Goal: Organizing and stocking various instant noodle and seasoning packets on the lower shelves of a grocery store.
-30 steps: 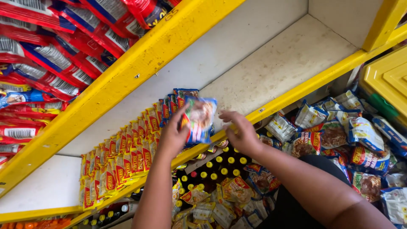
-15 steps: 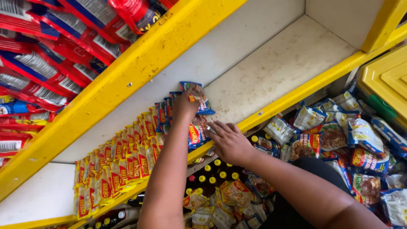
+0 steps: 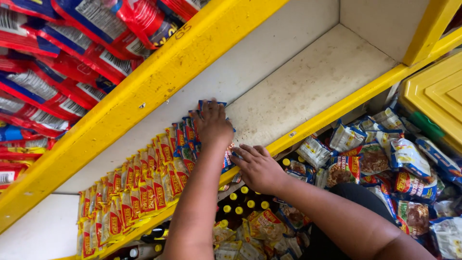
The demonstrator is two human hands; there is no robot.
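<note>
A row of upright packets (image 3: 144, 188) is stood on the shelf (image 3: 308, 86), ending under the left hand (image 3: 211, 124). The right hand (image 3: 257, 166) is laid on the shelf's front edge, just right of those fingers. Bottles (image 3: 240, 204) and loose packets (image 3: 385, 159) are seen below the right fingers.

A view looking down at a yellow-framed shop shelf (image 3: 308, 91) with a worn white board. 2 bare hands work at a row of upright noodle packets (image 3: 144, 188), red, yellow and blue, that runs along the shelf's near edge from the left. The left hand (image 3: 211, 124) lies flat on the blue packets (image 3: 185, 137) at the row's right end. The right hand (image 3: 257, 166) touches the packet just beside it, at the yellow shelf edge. Below, loose noodle packets (image 3: 385, 159) lie heaped at right, near yellow-capped bottles (image 3: 240, 202).
</note>
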